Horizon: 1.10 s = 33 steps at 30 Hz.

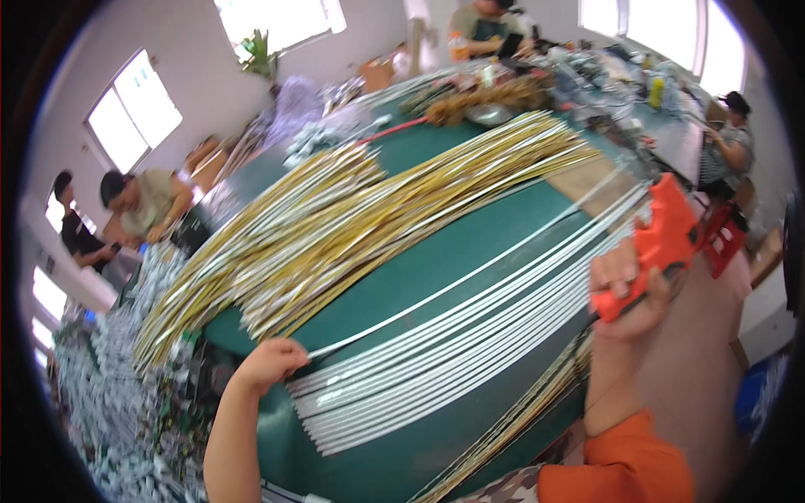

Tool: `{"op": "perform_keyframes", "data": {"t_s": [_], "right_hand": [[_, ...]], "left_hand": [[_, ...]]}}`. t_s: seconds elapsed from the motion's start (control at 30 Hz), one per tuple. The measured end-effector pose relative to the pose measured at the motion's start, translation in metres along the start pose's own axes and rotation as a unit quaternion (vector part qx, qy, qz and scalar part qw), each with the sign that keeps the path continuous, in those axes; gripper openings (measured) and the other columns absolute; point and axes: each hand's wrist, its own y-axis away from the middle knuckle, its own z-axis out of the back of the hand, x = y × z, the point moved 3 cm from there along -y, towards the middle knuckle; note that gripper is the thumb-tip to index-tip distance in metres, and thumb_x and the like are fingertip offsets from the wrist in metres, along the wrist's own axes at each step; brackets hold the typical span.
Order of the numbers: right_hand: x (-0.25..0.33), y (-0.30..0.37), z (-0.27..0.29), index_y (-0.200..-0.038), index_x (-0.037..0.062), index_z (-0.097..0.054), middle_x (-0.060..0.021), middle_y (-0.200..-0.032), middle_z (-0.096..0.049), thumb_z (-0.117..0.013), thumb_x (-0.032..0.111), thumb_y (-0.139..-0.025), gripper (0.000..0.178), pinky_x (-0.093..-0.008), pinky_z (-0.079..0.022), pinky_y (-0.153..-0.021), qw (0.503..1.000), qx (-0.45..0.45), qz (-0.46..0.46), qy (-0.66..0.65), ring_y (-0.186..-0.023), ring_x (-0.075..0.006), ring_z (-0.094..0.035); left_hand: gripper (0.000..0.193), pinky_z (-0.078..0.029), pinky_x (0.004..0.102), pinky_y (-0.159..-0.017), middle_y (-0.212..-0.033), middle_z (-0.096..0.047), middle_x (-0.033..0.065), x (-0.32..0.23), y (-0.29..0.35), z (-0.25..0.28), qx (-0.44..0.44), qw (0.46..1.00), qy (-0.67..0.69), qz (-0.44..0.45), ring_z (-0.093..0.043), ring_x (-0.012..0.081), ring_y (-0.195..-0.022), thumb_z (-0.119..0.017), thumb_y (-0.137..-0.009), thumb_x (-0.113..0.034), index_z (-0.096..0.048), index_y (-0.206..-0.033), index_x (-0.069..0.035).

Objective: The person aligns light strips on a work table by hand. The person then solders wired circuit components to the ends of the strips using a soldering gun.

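My left hand [272, 365] is closed in a pinch on the near end of a thin white strip [470, 285], which stretches away to the upper right, apart from the others. Beside it a row of similar white strips [436, 369] lies side by side on the green table [402, 303]. My right hand [629, 289], raised at the right over the table's edge, is wrapped round an orange pistol-shaped hand tool [667, 230] with a dark part near the fingers. The tool's exact kind cannot be made out.
Two large heaps of yellow and silvery strips [402, 214] cover the table's far side. A thin bundle of strips [511, 415] lies along the near edge. Grey-white pieces [126, 394] pile up at the left. Several people work around the table and a further bench [671, 138].
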Motion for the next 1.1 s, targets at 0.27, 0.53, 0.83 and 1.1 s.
{"op": "perform_keyframes", "data": {"t_s": [0.27,0.53,0.83,1.1], "right_hand": [[0.005,-0.001,0.014,-0.139,-0.0106,-0.027,-0.0020,-0.082,-0.046,-0.062,0.017,-0.086,0.069,-0.0256,-0.037,-0.071,0.999,0.023,-0.023,0.032,-0.065,-0.0083,-0.048],[0.010,0.000,0.018,-0.139,-0.0112,-0.027,-0.0020,-0.081,-0.047,-0.059,0.015,-0.087,0.066,-0.0247,-0.038,-0.070,0.997,0.030,-0.025,0.070,-0.065,-0.0071,-0.047],[0.003,0.001,0.014,-0.139,-0.0108,-0.027,-0.0036,-0.082,-0.045,-0.059,0.013,-0.088,0.065,-0.0262,-0.039,-0.072,0.997,0.032,-0.046,0.052,-0.065,-0.0083,-0.047],[-0.001,0.003,0.014,-0.140,-0.0104,-0.025,-0.0032,-0.082,-0.045,-0.058,0.012,-0.088,0.066,-0.0262,-0.040,-0.071,0.998,0.011,-0.038,0.051,-0.065,-0.0079,-0.047]], "left_hand": [[0.014,-0.040,0.0211,-0.056,-0.075,-0.060,-0.0020,0.007,0.008,0.002,0.037,0.999,-0.030,-0.025,-0.051,0.0060,-0.064,-0.065,-0.090,-0.020,-0.065,-0.092,-0.006],[0.010,-0.041,0.0188,-0.054,-0.075,-0.061,-0.0018,0.038,0.023,0.020,-0.015,0.999,0.022,0.023,-0.053,0.0056,-0.063,-0.062,-0.092,-0.019,-0.062,-0.092,-0.009],[0.010,-0.042,0.0210,-0.055,-0.078,-0.063,0.0016,0.039,0.021,0.024,-0.071,0.995,0.006,0.067,-0.057,0.0079,-0.066,-0.062,-0.092,-0.015,-0.060,-0.089,-0.006],[0.016,-0.045,0.0265,-0.057,-0.071,-0.063,0.0047,0.020,0.011,0.017,-0.014,0.987,-0.159,0.032,-0.060,0.0125,-0.065,-0.067,-0.086,-0.014,-0.056,-0.081,-0.004]]}}
